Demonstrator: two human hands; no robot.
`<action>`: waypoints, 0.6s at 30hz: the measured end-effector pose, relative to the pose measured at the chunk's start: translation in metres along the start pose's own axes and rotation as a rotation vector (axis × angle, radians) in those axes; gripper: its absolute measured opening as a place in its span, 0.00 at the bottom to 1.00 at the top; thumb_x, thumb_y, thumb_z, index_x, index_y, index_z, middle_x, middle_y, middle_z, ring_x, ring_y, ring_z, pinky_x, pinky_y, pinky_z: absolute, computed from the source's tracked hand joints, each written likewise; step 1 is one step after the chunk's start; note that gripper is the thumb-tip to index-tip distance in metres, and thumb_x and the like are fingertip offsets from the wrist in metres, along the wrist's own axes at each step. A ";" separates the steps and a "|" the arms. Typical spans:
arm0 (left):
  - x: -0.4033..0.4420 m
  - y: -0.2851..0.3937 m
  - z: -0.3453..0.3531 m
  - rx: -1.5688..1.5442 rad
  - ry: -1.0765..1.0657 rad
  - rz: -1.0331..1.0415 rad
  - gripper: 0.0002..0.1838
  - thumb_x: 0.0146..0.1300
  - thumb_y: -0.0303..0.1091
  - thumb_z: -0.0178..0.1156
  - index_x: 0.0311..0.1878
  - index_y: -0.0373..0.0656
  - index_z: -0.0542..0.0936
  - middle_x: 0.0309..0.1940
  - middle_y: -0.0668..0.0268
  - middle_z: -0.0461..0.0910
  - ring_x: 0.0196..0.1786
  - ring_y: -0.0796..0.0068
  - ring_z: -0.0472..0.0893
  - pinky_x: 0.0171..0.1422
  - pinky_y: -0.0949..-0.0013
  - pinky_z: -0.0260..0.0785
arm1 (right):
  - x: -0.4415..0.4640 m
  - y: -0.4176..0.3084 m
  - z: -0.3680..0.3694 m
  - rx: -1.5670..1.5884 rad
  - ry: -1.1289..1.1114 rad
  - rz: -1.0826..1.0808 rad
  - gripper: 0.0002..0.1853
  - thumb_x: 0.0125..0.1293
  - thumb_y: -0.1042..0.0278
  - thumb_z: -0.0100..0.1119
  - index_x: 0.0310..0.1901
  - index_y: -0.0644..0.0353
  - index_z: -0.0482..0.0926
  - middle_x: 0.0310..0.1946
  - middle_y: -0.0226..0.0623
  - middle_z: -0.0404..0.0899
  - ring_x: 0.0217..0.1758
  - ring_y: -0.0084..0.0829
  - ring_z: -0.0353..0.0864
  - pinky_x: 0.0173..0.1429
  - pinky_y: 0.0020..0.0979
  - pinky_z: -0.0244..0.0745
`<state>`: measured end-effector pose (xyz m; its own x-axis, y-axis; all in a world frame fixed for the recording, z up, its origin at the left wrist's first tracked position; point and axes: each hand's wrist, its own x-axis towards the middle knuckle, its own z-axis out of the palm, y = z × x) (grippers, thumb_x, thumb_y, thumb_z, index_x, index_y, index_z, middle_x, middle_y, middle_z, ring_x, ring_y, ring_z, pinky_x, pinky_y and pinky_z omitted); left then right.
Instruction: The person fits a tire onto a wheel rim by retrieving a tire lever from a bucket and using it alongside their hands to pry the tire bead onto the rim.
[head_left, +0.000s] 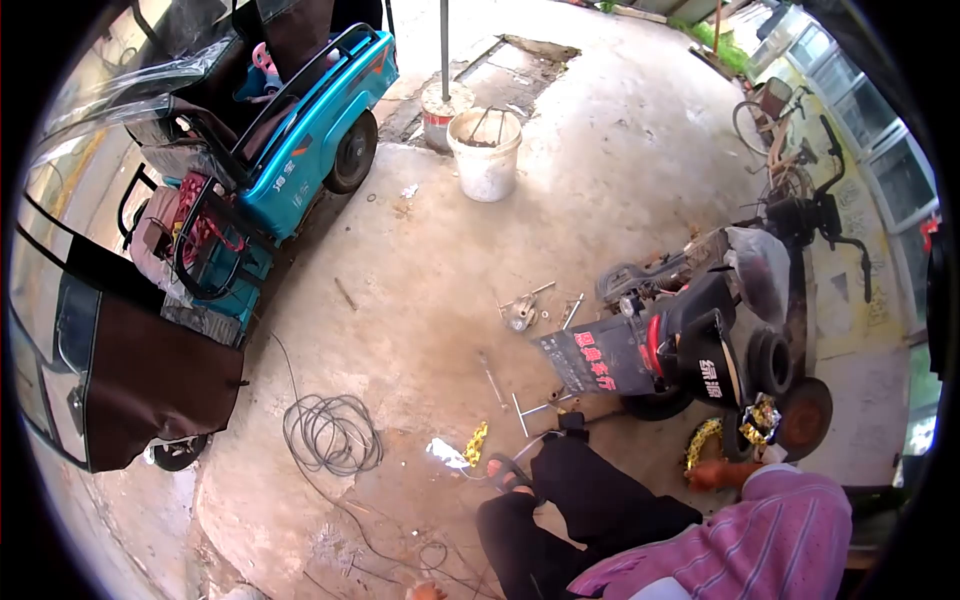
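At the lower right, my right hand [710,476] is closed at the near end of a ring wrapped in yellow strip [703,440], which looks like a packaged tyre. A crumpled gold-and-silver wrapper [760,419] lies just beyond it, beside a wheel with a brown disc [805,420]. Only a small part of my left hand [426,592] shows at the bottom edge; its fingers are mostly cut off. Near my sandalled foot lie a torn yellow strip [477,443] and a white scrap [447,453].
An electric scooter [690,330] with its dark mudflap stands ahead right. Around it lie a T-handle wrench [522,415], a long wrench [492,380] and metal parts [520,313]. A coiled cable [332,433], white bucket [485,155], pole and blue three-wheeler [300,180] are farther left.
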<state>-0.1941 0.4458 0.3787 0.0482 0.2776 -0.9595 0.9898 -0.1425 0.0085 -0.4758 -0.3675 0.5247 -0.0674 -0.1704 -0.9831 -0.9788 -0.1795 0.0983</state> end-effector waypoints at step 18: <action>-0.099 0.284 0.020 0.109 -0.128 0.144 0.16 0.74 0.39 0.55 0.55 0.36 0.75 0.42 0.51 0.83 0.37 0.54 0.86 0.33 0.56 0.80 | -0.054 -0.216 0.142 -0.655 -0.210 -0.340 0.19 0.73 0.52 0.58 0.42 0.60 0.88 0.39 0.42 0.88 0.42 0.37 0.88 0.46 0.41 0.82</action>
<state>0.0798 0.3589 0.4702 0.1640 0.1251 -0.9785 0.9531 -0.2758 0.1245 -0.2885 -0.1819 0.5349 0.1180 0.1729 -0.9778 -0.6426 -0.7374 -0.2080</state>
